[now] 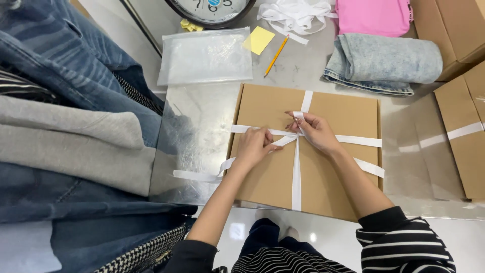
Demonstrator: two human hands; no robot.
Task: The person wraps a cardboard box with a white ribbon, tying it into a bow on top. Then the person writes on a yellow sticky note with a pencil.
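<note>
My left hand and right hand both pinch the white ribbon where it crosses atop the flat brown cardboard box lying before me; a yellow square note lies beyond.

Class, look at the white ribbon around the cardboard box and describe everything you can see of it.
The white ribbon is flat, like woven tape. It wraps the flat brown cardboard box lengthwise and crosswise, crossing near the middle. The left hand and the right hand pinch it at the crossing. One loose end trails off the box's left edge over clear plastic; another lies slanting towards the right edge.
</note>
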